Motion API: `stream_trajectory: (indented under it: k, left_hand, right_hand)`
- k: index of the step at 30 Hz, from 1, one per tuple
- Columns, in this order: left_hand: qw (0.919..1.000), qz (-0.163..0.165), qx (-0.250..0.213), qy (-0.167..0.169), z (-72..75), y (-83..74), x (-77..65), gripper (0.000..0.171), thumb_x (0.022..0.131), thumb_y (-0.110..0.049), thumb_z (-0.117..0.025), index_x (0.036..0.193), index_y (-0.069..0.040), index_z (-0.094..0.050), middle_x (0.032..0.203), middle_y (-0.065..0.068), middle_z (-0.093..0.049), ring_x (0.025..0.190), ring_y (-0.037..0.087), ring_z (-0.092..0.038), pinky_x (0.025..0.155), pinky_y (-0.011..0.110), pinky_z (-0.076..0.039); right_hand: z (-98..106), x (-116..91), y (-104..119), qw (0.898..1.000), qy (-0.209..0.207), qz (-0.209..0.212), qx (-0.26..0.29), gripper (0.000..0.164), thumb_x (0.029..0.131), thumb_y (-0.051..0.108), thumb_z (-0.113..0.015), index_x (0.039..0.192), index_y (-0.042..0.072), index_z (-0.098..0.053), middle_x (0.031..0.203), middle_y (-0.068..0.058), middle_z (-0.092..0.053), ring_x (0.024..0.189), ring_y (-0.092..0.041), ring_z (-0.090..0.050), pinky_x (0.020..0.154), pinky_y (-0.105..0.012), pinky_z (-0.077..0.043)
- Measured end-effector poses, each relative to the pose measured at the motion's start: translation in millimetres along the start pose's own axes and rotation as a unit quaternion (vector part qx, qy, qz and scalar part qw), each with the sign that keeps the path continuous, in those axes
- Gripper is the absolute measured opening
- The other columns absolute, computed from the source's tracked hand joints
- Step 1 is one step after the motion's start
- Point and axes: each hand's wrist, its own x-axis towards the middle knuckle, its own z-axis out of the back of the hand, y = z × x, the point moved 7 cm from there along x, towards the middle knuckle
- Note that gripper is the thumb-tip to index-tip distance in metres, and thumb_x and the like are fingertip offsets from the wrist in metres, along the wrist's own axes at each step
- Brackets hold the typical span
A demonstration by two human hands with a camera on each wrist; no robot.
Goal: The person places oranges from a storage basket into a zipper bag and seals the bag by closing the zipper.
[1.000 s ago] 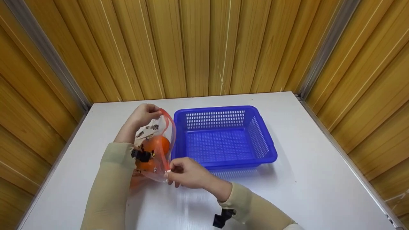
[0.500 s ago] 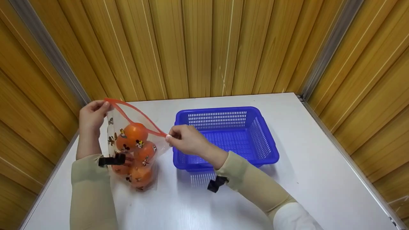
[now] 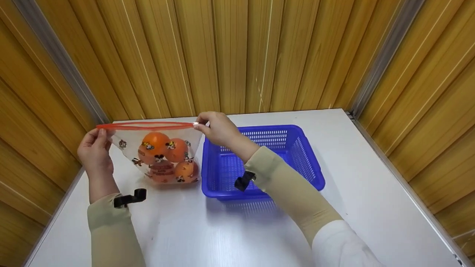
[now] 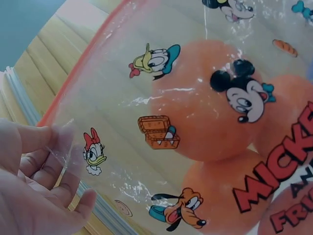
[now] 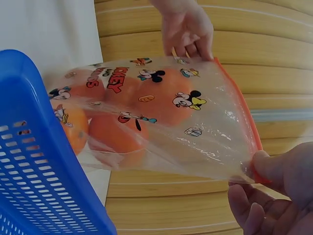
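Note:
A clear zip bag (image 3: 126,146) printed with cartoon characters hangs upright between my hands, its red zip strip (image 3: 148,125) stretched level along the top. The strip's two edges lie close together with a narrow gap. Several oranges (image 3: 156,142) sit inside, low in the bag. My left hand (image 3: 95,154) pinches the left top corner between thumb and fingers. At the other end my right hand (image 3: 220,129) pinches the right top corner, where a small white zip slider (image 3: 196,125) shows by the thumb. The right wrist view shows both hands holding the bag (image 5: 195,142) from opposite corners.
A blue plastic basket (image 3: 267,128) with slotted walls stands on the white table (image 3: 207,237) right beside the bag, partly under my right forearm. Wood-patterned panels (image 3: 230,55) with grey metal corner posts (image 3: 386,55) enclose the table's back and sides.
The bag has gone from slumped with a slack, wide mouth to hanging upright with its strip pulled straight. My left hand has moved left; my right hand has risen toward the back.

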Motion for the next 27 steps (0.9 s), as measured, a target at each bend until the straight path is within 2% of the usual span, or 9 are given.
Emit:
stream_trajectory:
  k: [4,8,11,16,20,23,25,27]
  left_hand:
    - [0.9993,0.005,-0.031,-0.021,6.7,8.9,-6.4,0.008,0.096,-0.008,-0.070,0.098,-0.006,-0.078,0.102,0.001,-0.070,0.102,0.015,-0.057,0.084,0.020,-0.057]
    - [0.9981,-0.001,-0.033,-0.051,14.9,19.7,-15.0,0.012,0.096,-0.013,-0.071,0.103,-0.007,-0.078,0.101,0.000,-0.072,0.103,0.016,-0.061,0.089,0.020,-0.055]
    - [0.9967,-0.019,-0.026,-0.074,20.5,25.2,-20.5,0.014,0.098,-0.013,-0.068,0.107,-0.007,-0.078,0.098,-0.001,-0.073,0.100,0.015,-0.062,0.093,0.020,-0.055]
    - [0.9946,-0.062,-0.009,-0.083,20.3,25.3,-24.6,0.018,0.103,-0.012,-0.062,0.113,-0.007,-0.076,0.097,-0.003,-0.073,0.098,0.014,-0.063,0.101,0.026,-0.052]
    - [0.9925,-0.085,-0.001,-0.088,15.4,20.4,-26.5,0.023,0.105,-0.018,-0.058,0.117,-0.007,-0.075,0.095,-0.003,-0.074,0.095,0.014,-0.065,0.101,0.029,-0.050]
    - [0.9882,-0.110,0.025,-0.103,9.5,9.1,-31.5,0.027,0.106,-0.022,-0.056,0.126,-0.008,-0.068,0.102,-0.005,-0.070,0.101,0.011,-0.064,0.104,0.024,-0.050]
    - [0.9798,-0.150,0.069,-0.113,1.3,-4.6,-39.0,0.031,0.106,-0.021,-0.057,0.133,-0.007,-0.063,0.110,-0.006,-0.066,0.109,0.010,-0.061,0.107,0.021,-0.049]
    - [0.9667,-0.201,0.115,-0.108,-12.5,-20.9,-51.1,0.035,0.105,-0.017,-0.058,0.138,-0.005,-0.058,0.119,-0.003,-0.064,0.117,0.009,-0.058,0.110,0.020,-0.047]
  right_hand:
    - [0.3,3.8,-4.3,1.000,-0.005,-0.004,-0.002,0.022,0.104,0.027,-0.062,0.107,0.007,-0.072,0.110,-0.007,-0.072,0.096,-0.020,-0.064,0.088,-0.038,-0.055]
    - [-5.5,3.4,-11.1,1.000,0.003,-0.019,0.006,0.021,0.104,0.027,-0.062,0.108,0.010,-0.073,0.109,-0.005,-0.073,0.095,-0.018,-0.064,0.087,-0.034,-0.056]
    - [-9.2,2.2,-13.2,0.999,0.009,-0.024,0.020,0.022,0.104,0.028,-0.063,0.110,0.010,-0.074,0.107,-0.005,-0.074,0.093,-0.016,-0.063,0.083,-0.029,-0.056]
    - [-9.2,2.7,-9.1,0.999,0.003,-0.006,0.036,0.021,0.103,0.022,-0.064,0.110,0.007,-0.077,0.105,-0.008,-0.077,0.087,-0.014,-0.063,0.072,-0.022,-0.050]
    - [-9.3,3.4,-6.1,0.999,-0.006,0.014,0.037,0.021,0.104,0.017,-0.062,0.112,0.005,-0.078,0.104,-0.010,-0.078,0.086,-0.014,-0.065,0.070,-0.020,-0.050]
    - [-10.2,2.9,-4.4,0.999,-0.012,0.028,0.038,0.021,0.104,0.016,-0.062,0.112,0.004,-0.078,0.105,-0.011,-0.078,0.088,-0.016,-0.068,0.072,-0.021,-0.053]
    - [-10.9,1.9,-3.5,0.998,-0.014,0.034,0.041,0.021,0.104,0.015,-0.062,0.113,0.004,-0.077,0.106,-0.011,-0.078,0.089,-0.018,-0.069,0.073,-0.022,-0.053]
    - [-11.2,1.1,-3.2,0.998,-0.016,0.037,0.044,0.021,0.104,0.015,-0.062,0.113,0.004,-0.077,0.106,-0.011,-0.078,0.089,-0.018,-0.069,0.073,-0.022,-0.054]
